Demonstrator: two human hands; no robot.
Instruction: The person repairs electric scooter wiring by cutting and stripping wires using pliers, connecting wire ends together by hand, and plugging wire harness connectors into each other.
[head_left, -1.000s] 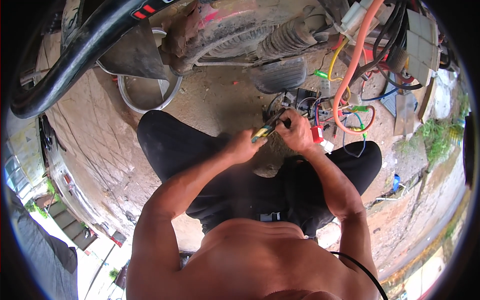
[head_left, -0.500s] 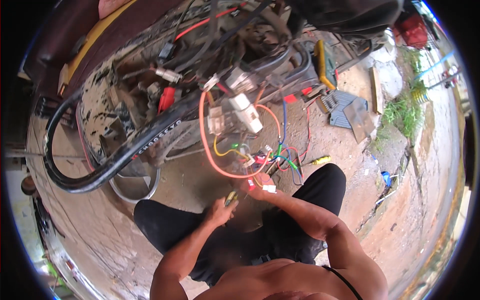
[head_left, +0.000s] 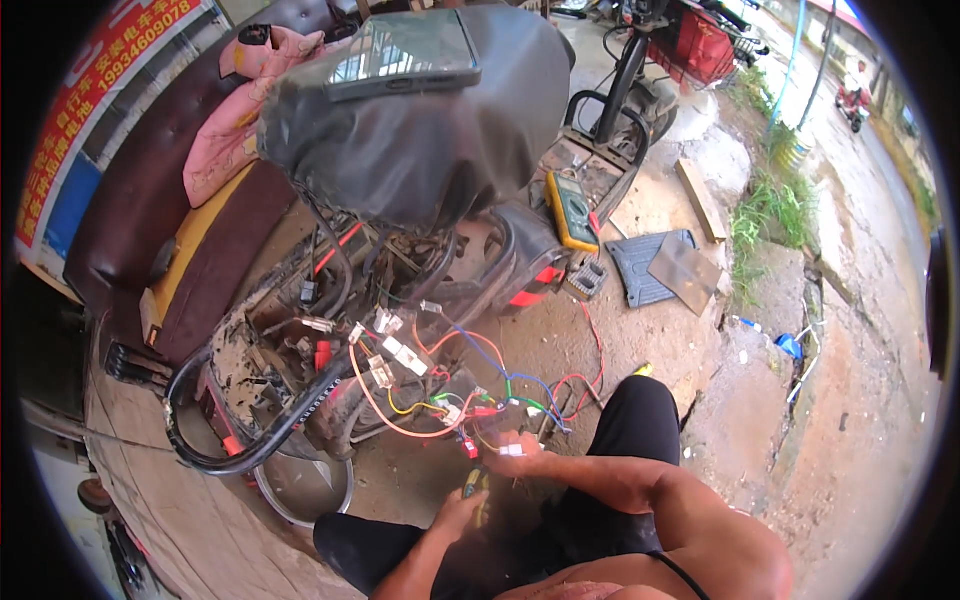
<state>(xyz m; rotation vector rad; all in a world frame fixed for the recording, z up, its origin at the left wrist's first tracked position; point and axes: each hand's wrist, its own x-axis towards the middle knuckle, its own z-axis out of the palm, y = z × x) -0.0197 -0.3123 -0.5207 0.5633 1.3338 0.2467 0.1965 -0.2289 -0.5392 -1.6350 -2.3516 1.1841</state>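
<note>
My left hand (head_left: 460,514) is closed around yellow-handled pliers (head_left: 472,484), low between my knees. Just above and to its right, the fingers of my right hand (head_left: 524,461) pinch the wire bundle. A small white connector (head_left: 511,450) sits against those fingers, and a red connector (head_left: 470,448) hangs just left of them. The wires, orange, yellow, blue, green and red, run up to larger white plugs (head_left: 405,356) at the vehicle's frame. An orange wire (head_left: 390,425) loops out on the left. My fingers hide the exact spot gripped.
A stripped electric vehicle with a black tube bar (head_left: 262,435) and covered seat (head_left: 420,150) stands ahead; a phone-like slab (head_left: 405,55) lies on the seat. Right of it are a yellow multimeter (head_left: 572,210) and dark plates (head_left: 650,270). A brown sofa (head_left: 130,200) stands far left.
The view has tilted up, bringing the seat, sofa and street into sight. My hands keep their holds on the pliers and wires, staying close together.
</note>
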